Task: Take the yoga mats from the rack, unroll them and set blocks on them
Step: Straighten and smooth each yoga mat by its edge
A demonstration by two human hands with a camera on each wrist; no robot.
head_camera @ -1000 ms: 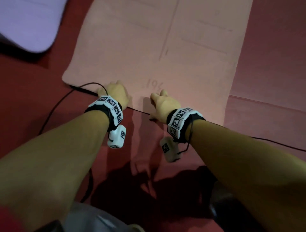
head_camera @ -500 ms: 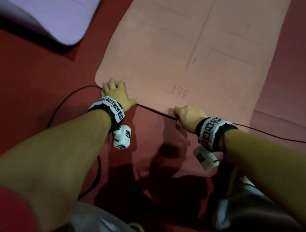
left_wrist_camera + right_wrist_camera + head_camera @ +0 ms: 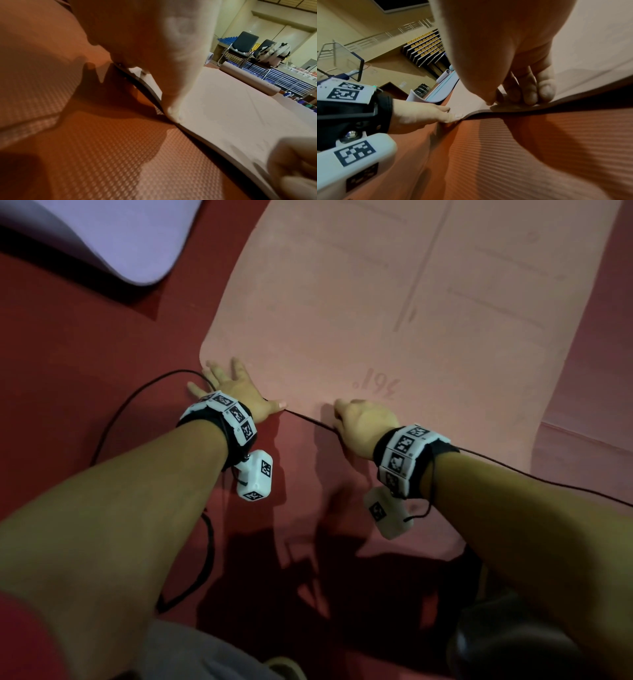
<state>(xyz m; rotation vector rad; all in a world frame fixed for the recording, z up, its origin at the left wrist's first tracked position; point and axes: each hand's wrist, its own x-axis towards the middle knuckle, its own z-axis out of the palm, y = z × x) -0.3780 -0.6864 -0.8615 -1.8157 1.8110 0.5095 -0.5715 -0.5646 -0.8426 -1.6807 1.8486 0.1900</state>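
Two hands work the near edge of the pink yoga mat (image 3: 359, 313), unrolled on the red floor (image 3: 85, 354). Left hand (image 3: 239, 397): grip wide, fingers spread flat, pressing the mat's corner. Right hand (image 3: 364, 422): grip pinching the lifted mat edge. Lavender mat (image 3: 102, 234) lies well apart.

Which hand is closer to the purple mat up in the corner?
Left. The left hand presses flat on the pink mat's near left corner, on the side toward the purple mat. The right hand pinches the near edge farther right.
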